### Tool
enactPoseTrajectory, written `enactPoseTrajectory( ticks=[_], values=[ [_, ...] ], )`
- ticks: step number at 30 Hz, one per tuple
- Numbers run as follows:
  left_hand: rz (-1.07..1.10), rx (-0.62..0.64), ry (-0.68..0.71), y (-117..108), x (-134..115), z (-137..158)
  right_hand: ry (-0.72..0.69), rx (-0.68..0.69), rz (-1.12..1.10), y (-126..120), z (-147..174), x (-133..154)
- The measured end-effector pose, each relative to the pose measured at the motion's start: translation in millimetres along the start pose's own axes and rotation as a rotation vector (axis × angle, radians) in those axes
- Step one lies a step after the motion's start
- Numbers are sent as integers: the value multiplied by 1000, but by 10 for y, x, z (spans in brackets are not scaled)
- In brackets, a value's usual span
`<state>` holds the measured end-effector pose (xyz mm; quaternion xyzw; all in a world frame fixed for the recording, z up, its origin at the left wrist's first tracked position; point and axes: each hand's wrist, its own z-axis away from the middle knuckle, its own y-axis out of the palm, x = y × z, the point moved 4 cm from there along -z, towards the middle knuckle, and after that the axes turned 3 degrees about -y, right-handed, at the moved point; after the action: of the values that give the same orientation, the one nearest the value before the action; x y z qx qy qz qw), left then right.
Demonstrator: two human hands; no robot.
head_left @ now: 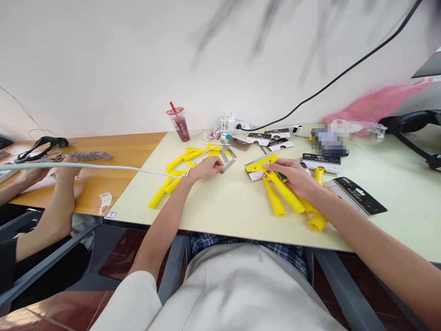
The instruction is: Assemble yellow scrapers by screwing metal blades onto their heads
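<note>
On the pale worktop (213, 209), the right hand (292, 174) has its grip closed around a yellow scraper (262, 162), thumb laid on the wide head, the handle slanting toward the front edge. Part of a white-and-dark card shows under that head, its print mostly covered. More yellow handles (317, 222) lie beneath and beside this hand, near the front edge.

The left hand (206, 168) is left of the worktop's middle, fingertips at a thin metal blade (227, 166); I can't tell whether its grip pinches the blade or only touches it. A pile of yellow scrapers (175, 161) lies toward the left edge.

For writing, the largest black-headed card (358, 195), toward the right edge, has pale lettering and a hanging hole; its words are too small to read. Similar black-and-white cards (280, 145) lie near the back edge, equally illegible. By the back-left corner stands a cup with a red straw (181, 126), a printed panel on its side, unreadable. A blue-edged sticker (110, 214) marks the front-left corner. On the adjoining orange worktop (138, 151), near its right edge, is a white slip with red print (105, 203), also unreadable.
</note>
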<state>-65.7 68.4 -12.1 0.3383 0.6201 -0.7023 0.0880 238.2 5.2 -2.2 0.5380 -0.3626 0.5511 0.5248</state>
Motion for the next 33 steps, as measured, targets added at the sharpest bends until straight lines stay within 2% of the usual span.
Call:
enactPoseTrajectory(
  ticks=[6, 9, 12, 16, 20, 28, 33],
  values=[
    [523, -36, 155, 77, -481, 97, 12, 49, 59, 17, -10, -37],
    [627, -1, 217, 232, -680, 134, 12, 98, 77, 41, -10, -52],
    [639, 39, 267, 380, -780, 151, 22, 123, 81, 60, 1, -62],
    [589, 9, 318, 447, -809, 163, 21, 130, 54, 72, 1, -71],
    [612, -14, 307, 470, -802, 158, 23, 125, 39, 75, -9, -84],
    [878, 83, 119, 630, -705, 89, 50, 139, 35, 87, 1, -79],
    [929, 100, 92, 651, -687, 75, 55, 148, 57, 100, 18, -70]
  ],
)
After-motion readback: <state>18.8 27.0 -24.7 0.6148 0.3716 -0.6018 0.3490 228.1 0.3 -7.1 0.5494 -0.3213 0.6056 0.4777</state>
